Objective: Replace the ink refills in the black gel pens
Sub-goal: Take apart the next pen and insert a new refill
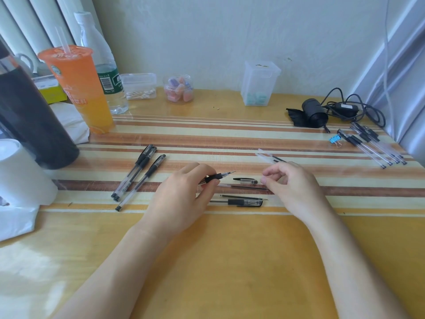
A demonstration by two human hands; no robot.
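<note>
My left hand (184,192) grips an uncapped black gel pen (219,176) by its rubber grip, tip pointing right. My right hand (289,183) hovers just right of it, fingers curled and holding nothing. Between the hands lie a loose pen cap (245,180) and a thin ink refill (243,186). Closer to me lie another refill (243,197) and a capped pen (239,202). Three capped pens (138,173) rest at the left. Clear refill tubes (268,156) lie behind my right hand.
A bundle of pens (372,143) and a blue binder clip (334,140) sit at the far right, beside a black device with cable (315,112). An orange drink cup (80,88), water bottle (105,65), dark flask (30,120) and small plastic containers (259,86) stand along the back and left.
</note>
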